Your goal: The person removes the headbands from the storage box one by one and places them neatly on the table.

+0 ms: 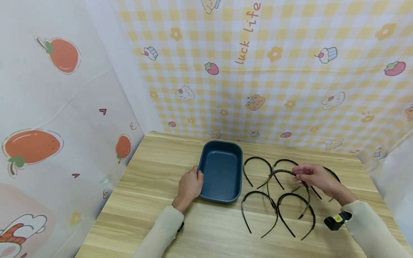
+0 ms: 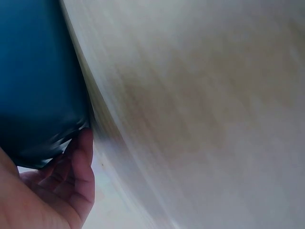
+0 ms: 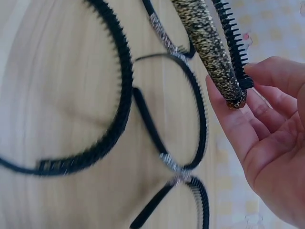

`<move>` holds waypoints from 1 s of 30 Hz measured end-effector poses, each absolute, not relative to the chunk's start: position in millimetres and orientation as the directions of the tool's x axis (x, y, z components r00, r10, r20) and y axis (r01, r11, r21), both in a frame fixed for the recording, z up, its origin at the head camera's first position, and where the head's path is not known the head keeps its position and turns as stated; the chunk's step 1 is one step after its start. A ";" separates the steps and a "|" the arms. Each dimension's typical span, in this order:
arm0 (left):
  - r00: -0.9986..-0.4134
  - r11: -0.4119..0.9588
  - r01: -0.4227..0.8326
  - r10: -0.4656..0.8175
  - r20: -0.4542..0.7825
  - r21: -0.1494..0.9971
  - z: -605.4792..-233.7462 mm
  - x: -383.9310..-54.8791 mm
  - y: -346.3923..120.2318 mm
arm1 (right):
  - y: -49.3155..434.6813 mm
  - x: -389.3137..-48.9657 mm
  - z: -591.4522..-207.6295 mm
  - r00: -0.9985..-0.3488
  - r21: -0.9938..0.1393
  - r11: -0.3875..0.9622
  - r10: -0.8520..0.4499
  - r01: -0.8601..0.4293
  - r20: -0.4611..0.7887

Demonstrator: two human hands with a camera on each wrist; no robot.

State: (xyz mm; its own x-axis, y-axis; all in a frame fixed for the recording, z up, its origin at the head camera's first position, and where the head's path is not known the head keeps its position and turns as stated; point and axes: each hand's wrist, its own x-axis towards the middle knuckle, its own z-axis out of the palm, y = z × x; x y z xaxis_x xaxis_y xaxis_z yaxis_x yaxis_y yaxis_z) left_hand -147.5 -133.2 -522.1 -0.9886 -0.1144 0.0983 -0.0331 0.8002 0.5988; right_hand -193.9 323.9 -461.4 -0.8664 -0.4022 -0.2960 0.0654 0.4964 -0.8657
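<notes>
My left hand (image 1: 190, 184) grips the left side of a dark blue rectangular tray (image 1: 221, 172), thumb at the rim. In the left wrist view, curled fingers (image 2: 83, 176) touch the tray's outer wall (image 2: 38, 71). My right hand (image 1: 317, 177) pinches a toothed headband (image 1: 284, 171) above the others. The right wrist view shows gold glitter on this held headband (image 3: 207, 47), between thumb and fingers. Below it on the table lie several black toothed headbands, including a front-left one (image 1: 258, 192) and a front-right one (image 1: 293, 194).
The wooden table (image 1: 155, 157) carries the tray and headbands. At the back row lies another headband (image 1: 258, 158), close to the tray's right side. A yellow checked cloth (image 1: 232, 82) hangs behind the table, and a white printed cloth (image 1: 87, 107) on the left.
</notes>
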 end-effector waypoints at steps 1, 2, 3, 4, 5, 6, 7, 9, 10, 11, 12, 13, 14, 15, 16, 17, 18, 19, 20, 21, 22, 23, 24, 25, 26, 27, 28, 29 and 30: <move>-0.989 0.800 -0.032 -0.113 0.098 0.599 -522.7 -147.4 -133.4 | 327.3 -192.2 -462.7 -0.868 -0.870 0.488 -0.401 0.066 -0.291; -0.989 0.800 -0.031 -0.112 0.099 0.599 -523.2 -147.3 -133.5 | 331.3 -190.4 -464.2 -0.871 -0.874 0.481 -0.400 0.065 -0.285; -0.988 0.801 -0.032 -0.114 0.100 0.598 -523.8 -147.1 -133.3 | 335.8 -188.5 -466.1 -0.872 -0.876 0.476 -0.397 0.071 -0.287; -0.989 0.801 -0.031 -0.113 0.100 0.598 -524.3 -147.1 -133.3 | 340.2 -186.3 -467.0 -0.872 -0.874 0.479 -0.391 0.079 -0.293; -0.989 0.801 -0.031 -0.112 0.099 0.598 -524.7 -147.0 -133.4 | 345.2 -184.4 -468.5 -0.872 -0.872 0.482 -0.391 0.079 -0.295; -0.989 0.801 -0.032 -0.111 0.097 0.597 -525.2 -147.0 -133.6 | 350.5 -182.9 -469.7 -0.870 -0.875 0.478 -0.396 0.078 -0.294; -0.990 0.799 -0.033 -0.110 0.093 0.600 -525.1 -146.8 -133.6 | 355.3 -181.5 -470.4 -0.867 -0.876 0.476 -0.403 0.073 -0.292; -0.990 0.798 -0.037 -0.111 0.085 0.602 -524.5 -146.2 -133.7 | 364.2 -178.6 -471.4 -0.862 -0.879 0.471 -0.415 0.071 -0.292; -0.991 0.796 -0.038 -0.110 0.082 0.605 -524.1 -145.9 -133.8 | 368.2 -176.9 -471.1 -0.862 -0.878 0.474 -0.417 0.065 -0.289; -0.991 0.795 -0.039 -0.110 0.080 0.605 -523.7 -145.6 -133.9 | 372.6 -175.7 -471.8 -0.861 -0.881 0.470 -0.423 0.059 -0.283; -0.991 0.795 -0.040 -0.110 0.080 0.605 -523.4 -145.4 -133.9 | 376.4 -174.4 -471.9 -0.862 -0.883 0.467 -0.422 0.058 -0.280; -0.991 0.794 -0.040 -0.111 0.080 0.607 -522.8 -145.3 -133.9 | 380.0 -172.9 -472.5 -0.864 -0.884 0.465 -0.421 0.057 -0.277; -0.990 0.794 -0.040 -0.112 0.081 0.607 -522.6 -145.3 -134.1 | 383.5 -171.4 -473.3 -0.865 -0.886 0.460 -0.419 0.058 -0.275; -0.990 0.793 -0.039 -0.112 0.082 0.608 -522.4 -145.5 -134.1 | 387.1 -170.1 -473.9 -0.865 -0.889 0.455 -0.421 0.058 -0.272; -0.990 0.793 -0.038 -0.113 0.085 0.608 -522.4 -146.0 -134.3 | 390.7 -169.0 -474.5 -0.866 -0.890 0.453 -0.422 0.055 -0.268; -0.990 0.794 -0.039 -0.114 0.086 0.607 -522.5 -146.3 -134.4 | 393.8 -167.9 -475.5 -0.866 -0.895 0.443 -0.425 0.054 -0.263; -0.990 0.793 -0.039 -0.115 0.086 0.607 -522.5 -146.7 -134.4 | 396.7 -166.8 -476.3 -0.867 -0.901 0.431 -0.428 0.052 -0.255; -0.990 0.794 -0.040 -0.115 0.086 0.607 -522.7 -147.1 -134.4 | 399.7 -165.7 -477.1 -0.866 -0.906 0.420 -0.433 0.052 -0.250; -0.990 0.794 -0.040 -0.115 0.085 0.606 -522.8 -147.4 -134.4 | 402.6 -164.7 -477.7 -0.865 -0.912 0.407 -0.438 0.052 -0.245; -0.990 0.796 -0.041 -0.115 0.085 0.603 -523.0 -147.7 -134.4 | 405.4 -163.8 -478.3 -0.866 -0.915 0.401 -0.440 0.048 -0.238; -0.990 0.798 -0.041 -0.116 0.085 0.601 -523.1 -147.9 -134.4 | 408.1 -162.8 -478.7 -0.865 -0.918 0.394 -0.445 0.043 -0.231; -0.990 0.798 -0.042 -0.115 0.084 0.601 -523.3 -147.9 -134.4 | 410.6 -161.8 -479.1 -0.864 -0.922 0.386 -0.450 0.041 -0.226; -0.990 0.799 -0.042 -0.115 0.084 0.600 -523.2 -147.9 -134.3 | 413.1 -161.0 -479.3 -0.861 -0.926 0.374 -0.456 0.043 -0.224; -0.990 0.798 -0.041 -0.115 0.084 0.602 -523.2 -147.9 -134.3 | 415.6 -160.2 -479.4 -0.857 -0.930 0.363 -0.463 0.049 -0.226; -0.990 0.796 -0.040 -0.114 0.084 0.604 -523.0 -147.7 -134.3 | 418.2 -159.5 -479.5 -0.853 -0.933 0.355 -0.469 0.053 -0.227; -0.990 0.795 -0.039 -0.112 0.084 0.606 -522.9 -147.6 -134.2 | 420.6 -158.8 -479.7 -0.850 -0.935 0.350 -0.475 0.056 -0.229; -0.990 0.793 -0.038 -0.111 0.083 0.608 -522.8 -147.5 -134.3 | 423.0 -158.1 -479.9 -0.845 -0.938 0.341 -0.482 0.064 -0.233; -0.990 0.792 -0.037 -0.110 0.083 0.610 -522.8 -147.4 -134.2 | 425.0 -157.2 -480.2 -0.843 -0.936 0.342 -0.478 0.078 -0.245; -0.991 0.791 -0.036 -0.109 0.083 0.611 -522.8 -147.3 -134.3 | 427.0 -156.4 -480.5 -0.843 -0.933 0.347 -0.473 0.091 -0.258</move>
